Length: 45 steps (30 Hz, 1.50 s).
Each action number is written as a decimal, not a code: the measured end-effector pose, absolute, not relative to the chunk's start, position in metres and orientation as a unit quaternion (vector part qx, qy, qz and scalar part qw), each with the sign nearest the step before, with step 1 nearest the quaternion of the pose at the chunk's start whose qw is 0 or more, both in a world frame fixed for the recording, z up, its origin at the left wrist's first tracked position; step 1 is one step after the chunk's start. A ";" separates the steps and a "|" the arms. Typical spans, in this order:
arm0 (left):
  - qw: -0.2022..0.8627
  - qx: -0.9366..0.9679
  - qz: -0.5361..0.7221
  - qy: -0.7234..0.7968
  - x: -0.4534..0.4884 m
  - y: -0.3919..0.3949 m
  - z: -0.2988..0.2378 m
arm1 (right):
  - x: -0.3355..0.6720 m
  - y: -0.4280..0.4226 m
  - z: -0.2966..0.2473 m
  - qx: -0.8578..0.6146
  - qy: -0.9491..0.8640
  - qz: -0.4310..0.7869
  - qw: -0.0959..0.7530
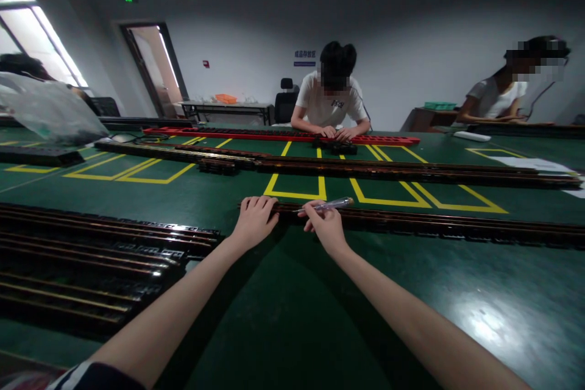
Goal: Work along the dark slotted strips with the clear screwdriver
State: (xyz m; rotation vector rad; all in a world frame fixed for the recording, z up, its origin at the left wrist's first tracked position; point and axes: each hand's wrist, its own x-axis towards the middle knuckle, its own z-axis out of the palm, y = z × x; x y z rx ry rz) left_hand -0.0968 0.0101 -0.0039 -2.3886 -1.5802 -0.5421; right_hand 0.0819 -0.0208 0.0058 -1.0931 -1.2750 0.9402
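Across the green table in front of me lies a long black rail with copper-coloured strips (411,223). My left hand (254,219) is at its left end, fingers curled over the top and thumb on the near side, gripping it. A thin screwdriver with a clear handle (337,203) is pinched in my right hand (325,226). Its handle points right, and the tip points left, close to the rail between my hands. Whether the tip touches the rail is too small to tell.
Several similar black rails (91,262) lie side by side at the left. Farther back, another long rail (388,167) and a red rail (393,139) cross the green table (256,329). A co-worker (329,94) works opposite. A plastic bag (55,111) sits at far left, papers (532,163) at right.
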 end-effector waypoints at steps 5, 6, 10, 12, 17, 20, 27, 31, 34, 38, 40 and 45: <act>0.115 -0.817 -0.188 -0.534 -0.099 0.012 -0.006 | 0.080 -0.024 0.010 -0.457 -0.541 0.402 0.580; 0.114 -0.817 -0.189 -0.533 -0.099 0.012 -0.006 | 0.080 -0.024 0.011 -0.457 -0.540 0.402 0.582; 0.112 -0.819 -0.195 -0.528 -0.099 0.012 -0.006 | 0.079 -0.024 0.010 -0.457 -0.533 0.402 0.588; 0.111 -0.820 -0.197 -0.527 -0.099 0.012 -0.006 | 0.079 -0.023 0.008 -0.454 -0.530 0.402 0.593; 0.107 -0.817 -0.189 -0.533 -0.099 0.013 -0.006 | 0.081 -0.020 0.002 -0.447 -0.511 0.393 0.620; 0.110 -0.818 -0.185 -0.534 -0.099 0.012 -0.005 | 0.082 -0.020 0.002 -0.448 -0.507 0.387 0.627; 0.116 -0.817 -0.189 -0.532 -0.099 0.012 -0.005 | 0.084 -0.022 0.006 -0.453 -0.535 0.392 0.596; 0.112 -0.819 -0.188 -0.530 -0.100 0.013 -0.005 | 0.085 -0.023 0.008 -0.461 -0.542 0.396 0.580; 0.107 -0.820 -0.186 -0.531 -0.099 0.013 -0.005 | 0.086 -0.023 0.008 -0.459 -0.546 0.396 0.578; 0.103 -0.817 -0.183 -0.537 -0.098 0.012 -0.004 | 0.085 -0.023 0.008 -0.459 -0.549 0.399 0.573; 0.103 -0.817 -0.182 -0.537 -0.098 0.011 -0.004 | 0.085 -0.023 0.009 -0.458 -0.550 0.401 0.572; 0.111 -0.819 -0.185 -0.532 -0.099 0.012 -0.005 | 0.086 -0.024 0.009 -0.453 -0.555 0.398 0.574</act>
